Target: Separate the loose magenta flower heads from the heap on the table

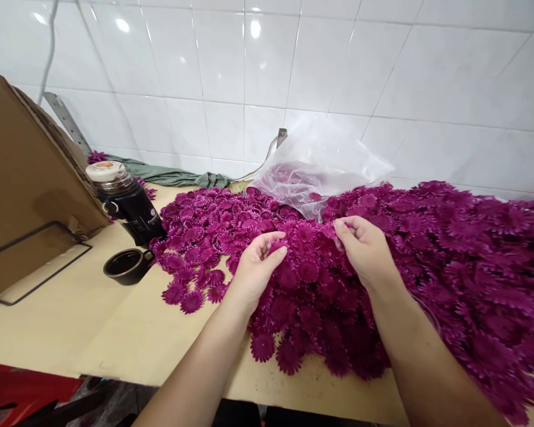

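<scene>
A large heap of magenta artificial flower heads (309,314) covers the middle and right of the table. Over its near part, my left hand (258,261) is closed, thumb and curled fingers around a magenta flower head (276,244). My right hand (365,246) pinches another flower head (331,230) between thumb and fingertips. Both held pieces blend into the pile behind them, so their outlines are hard to make out. The hands are apart, facing each other. Flat, loose flower heads (191,301) lie left of my left hand.
A clear plastic bag (324,160) stands behind the heap against the tiled wall. To the left are a black thermos (136,207), a dark cup (125,267), a cardboard box (31,172) and a black wire frame (48,270). Green cloth (164,174) lies along the wall.
</scene>
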`<state>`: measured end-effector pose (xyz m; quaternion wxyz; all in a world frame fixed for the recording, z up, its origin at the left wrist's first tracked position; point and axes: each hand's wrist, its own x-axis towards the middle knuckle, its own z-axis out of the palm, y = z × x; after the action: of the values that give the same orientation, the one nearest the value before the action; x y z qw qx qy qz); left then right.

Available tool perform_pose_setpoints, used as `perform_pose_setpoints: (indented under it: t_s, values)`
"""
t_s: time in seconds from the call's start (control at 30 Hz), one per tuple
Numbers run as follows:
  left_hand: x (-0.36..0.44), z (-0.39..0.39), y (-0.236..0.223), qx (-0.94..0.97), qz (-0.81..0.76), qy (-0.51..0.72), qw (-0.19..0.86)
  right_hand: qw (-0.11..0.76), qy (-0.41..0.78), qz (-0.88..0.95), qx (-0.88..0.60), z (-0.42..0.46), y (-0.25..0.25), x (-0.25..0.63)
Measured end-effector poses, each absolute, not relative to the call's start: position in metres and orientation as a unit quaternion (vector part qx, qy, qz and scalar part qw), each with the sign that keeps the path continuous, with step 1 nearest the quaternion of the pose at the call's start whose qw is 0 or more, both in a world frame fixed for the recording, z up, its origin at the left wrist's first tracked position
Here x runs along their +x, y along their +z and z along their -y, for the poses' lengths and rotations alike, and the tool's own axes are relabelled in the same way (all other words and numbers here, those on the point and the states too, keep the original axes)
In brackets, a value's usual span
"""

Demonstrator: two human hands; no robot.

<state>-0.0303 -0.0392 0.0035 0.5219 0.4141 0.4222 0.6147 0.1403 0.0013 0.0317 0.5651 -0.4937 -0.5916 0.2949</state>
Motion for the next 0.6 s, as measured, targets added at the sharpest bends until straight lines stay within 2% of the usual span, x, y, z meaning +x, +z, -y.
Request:
perform_pose_setpoints:
  t_s: [0.17, 0.3, 0.4, 0.5, 0.6]
  values:
    - [-0.018, 0.035, 0.013, 0.549, -0.479, 0.614, 0.303, 0.507, 0.404, 0.632, -0.425, 0.015, 0.035, 0.126]
    - [-0.011, 0.032, 0.019, 0.600, -0.405, 0.584, 0.367, 0.475, 0.467, 0.628, -0.401, 0.021, 0.032, 0.122]
    - [-0.011, 0.030, 0.019, 0.570, -0.426, 0.571, 0.409, 0.471, 0.468, 0.624, -0.412, 0.023, 0.031, 0.124]
    - [-0.019, 0.031, 0.017, 0.567, -0.453, 0.575, 0.378, 0.491, 0.423, 0.625, -0.435, 0.018, 0.031, 0.130]
    - [-0.037, 0.038, 0.010, 0.602, -0.481, 0.557, 0.309, 0.553, 0.311, 0.601, -0.486, 0.005, 0.029, 0.143]
